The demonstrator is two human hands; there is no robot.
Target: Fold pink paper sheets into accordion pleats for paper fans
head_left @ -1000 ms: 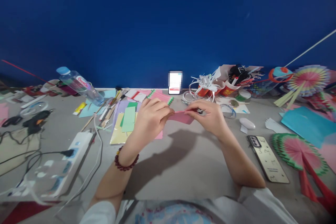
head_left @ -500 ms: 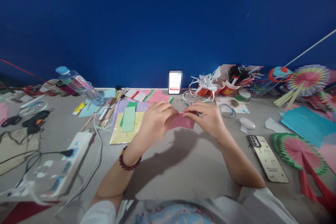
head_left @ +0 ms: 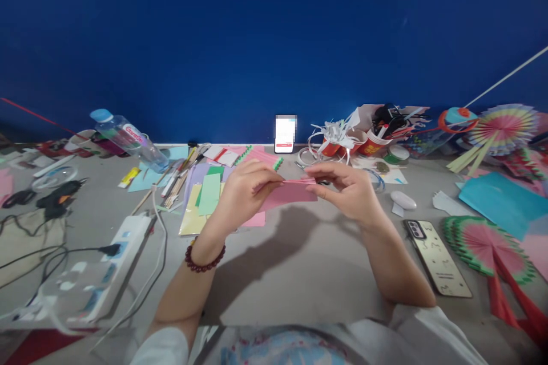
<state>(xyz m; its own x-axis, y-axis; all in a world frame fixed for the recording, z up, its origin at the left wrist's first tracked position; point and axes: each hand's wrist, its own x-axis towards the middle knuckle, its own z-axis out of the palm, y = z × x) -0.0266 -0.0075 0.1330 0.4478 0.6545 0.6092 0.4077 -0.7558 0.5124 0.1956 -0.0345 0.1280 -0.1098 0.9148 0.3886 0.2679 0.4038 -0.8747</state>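
A folded sheet of pink paper (head_left: 291, 193) is held above the table between my two hands. Its upper edge shows thin stacked pleats, and a flat panel hangs below them. My left hand (head_left: 250, 188) pinches the left part of the pleats between thumb and fingers. At the other end, my right hand (head_left: 345, 188) has its thumb and fingertips loosely around the corner of the folds. Behind my left hand lie light green paper strips (head_left: 209, 194) on a yellow paper pack (head_left: 192, 214). A finished pink strip with green edges (head_left: 261, 157) lies farther back.
A phone (head_left: 285, 134) stands against the blue wall. Paper cups (head_left: 374, 145) with tools are at the back right. Another phone (head_left: 439, 259) and a pink-green paper fan (head_left: 488, 248) lie right. A power strip (head_left: 122, 262) and a bottle (head_left: 137, 140) are left.
My left hand has slid left along the pink paper, uncovering more of it. My right hand has shifted slightly right, its thumb and fingers parting from a tight pinch.
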